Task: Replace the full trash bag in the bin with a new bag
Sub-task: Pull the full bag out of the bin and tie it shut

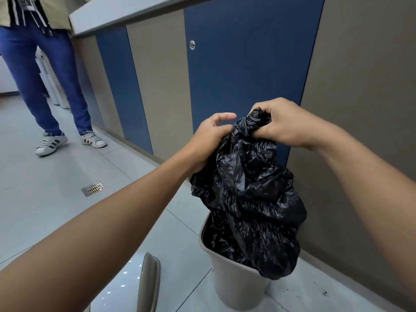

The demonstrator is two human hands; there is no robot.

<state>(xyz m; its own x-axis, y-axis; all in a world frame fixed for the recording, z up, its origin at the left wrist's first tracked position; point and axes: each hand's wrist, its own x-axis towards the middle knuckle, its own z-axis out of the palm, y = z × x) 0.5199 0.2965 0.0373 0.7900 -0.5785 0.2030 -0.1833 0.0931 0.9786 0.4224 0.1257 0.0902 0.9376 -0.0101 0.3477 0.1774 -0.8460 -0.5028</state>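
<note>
A black trash bag (249,194), crumpled and bulging, hangs partly out of a grey bin (234,287) on the tiled floor. Its lower part still sits inside the bin and drapes over the right rim. My right hand (281,122) grips the gathered top of the bag, fingers curled round the bunched plastic. Just below and to the left, my left hand (209,140) holds the bag's neck, with its index finger stretched out above the plastic.
The bin stands close to a blue and taupe cabinet front (243,70) under a grey counter. A person in blue trousers and white sneakers (51,143) stands at the far left. A floor drain (93,188) lies in the tiles. A grey lid-like object (148,282) sits at the bottom.
</note>
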